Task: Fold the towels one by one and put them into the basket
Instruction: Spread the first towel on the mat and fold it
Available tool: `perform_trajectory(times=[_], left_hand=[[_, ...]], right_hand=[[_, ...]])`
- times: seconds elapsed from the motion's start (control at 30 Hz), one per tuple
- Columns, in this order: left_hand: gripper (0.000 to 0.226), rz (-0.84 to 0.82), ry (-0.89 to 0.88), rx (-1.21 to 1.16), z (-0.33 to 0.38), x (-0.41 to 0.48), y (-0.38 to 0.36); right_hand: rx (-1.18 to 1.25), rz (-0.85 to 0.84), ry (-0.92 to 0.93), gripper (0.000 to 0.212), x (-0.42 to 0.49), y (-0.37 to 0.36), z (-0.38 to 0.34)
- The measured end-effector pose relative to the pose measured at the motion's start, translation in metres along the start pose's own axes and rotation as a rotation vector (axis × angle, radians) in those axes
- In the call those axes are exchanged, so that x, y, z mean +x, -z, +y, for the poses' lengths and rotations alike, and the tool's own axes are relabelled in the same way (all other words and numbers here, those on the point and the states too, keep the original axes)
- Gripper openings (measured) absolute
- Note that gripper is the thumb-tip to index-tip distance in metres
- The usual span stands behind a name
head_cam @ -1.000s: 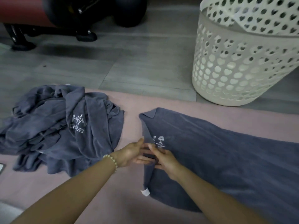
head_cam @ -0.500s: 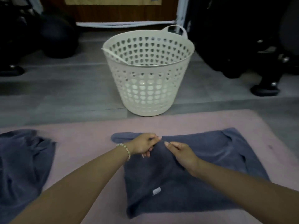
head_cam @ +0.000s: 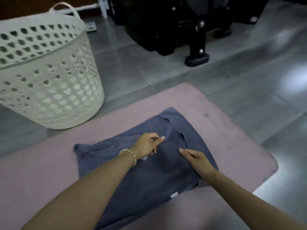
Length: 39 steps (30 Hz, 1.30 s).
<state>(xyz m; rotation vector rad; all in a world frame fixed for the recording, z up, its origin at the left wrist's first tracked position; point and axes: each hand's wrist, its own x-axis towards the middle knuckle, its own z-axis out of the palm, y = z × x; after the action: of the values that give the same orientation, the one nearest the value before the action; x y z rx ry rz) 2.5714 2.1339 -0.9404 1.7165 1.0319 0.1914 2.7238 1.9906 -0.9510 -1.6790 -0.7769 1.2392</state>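
The towel lies on the mat (basket behind, leftward).

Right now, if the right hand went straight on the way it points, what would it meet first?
Probably the left hand: the right hand points across the towel toward the left hand's fingertips. Its height above the towel is unclear, so it might brush the cloth first.
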Motion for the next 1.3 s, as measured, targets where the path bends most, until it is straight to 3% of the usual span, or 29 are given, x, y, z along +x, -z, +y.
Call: perform_trajectory(times=[0.17,0.27,0.4,0.5,0.67,0.83,0.93,1.07,1.17,1.3], left_hand=[[0.031,-0.063,-0.137,0.113,0.038,0.054,-0.061],[0.015,-0.126,-0.091,0.221,0.032,0.073,-0.096],[0.057,-0.235,0.069,0.242,0.005,0.067,-0.123],[0.057,-0.246,0.010,0.322,-0.008,0.058,-0.131],[0.052,-0.192,-0.081,0.428,-0.013,0.054,-0.136],[0.049,-0.210,-0.113,0.486,-0.009,0.049,-0.140],[0.047,-0.204,-0.119,0.477,-0.007,0.046,-0.133],[0.044,-0.076,-0.142,0.502,-0.003,0.049,-0.102],[0.049,0.002,-0.113,0.549,-0.010,0.065,-0.067],[0.058,-0.017,0.040,0.639,-0.029,0.093,-0.028]], right_hand=[[0.080,0.193,-0.032,0.033,0.003,0.055,0.033],[0.061,0.246,-0.098,0.035,0.003,0.077,0.053],[0.041,0.208,-0.296,0.023,-0.003,0.091,0.082],[0.013,0.186,-0.328,0.025,-0.007,0.101,0.088],[-0.050,0.326,-0.324,0.021,-0.008,0.127,0.097],[-0.134,0.311,-0.391,0.023,-0.010,0.126,0.115],[-0.178,0.400,-0.341,0.020,-0.005,0.122,0.107],[-0.182,0.501,-0.170,0.032,0.013,0.108,0.071],[-0.217,0.412,-0.076,0.038,0.043,0.088,0.047],[-0.323,0.206,-0.043,0.043,0.089,0.065,0.030]])
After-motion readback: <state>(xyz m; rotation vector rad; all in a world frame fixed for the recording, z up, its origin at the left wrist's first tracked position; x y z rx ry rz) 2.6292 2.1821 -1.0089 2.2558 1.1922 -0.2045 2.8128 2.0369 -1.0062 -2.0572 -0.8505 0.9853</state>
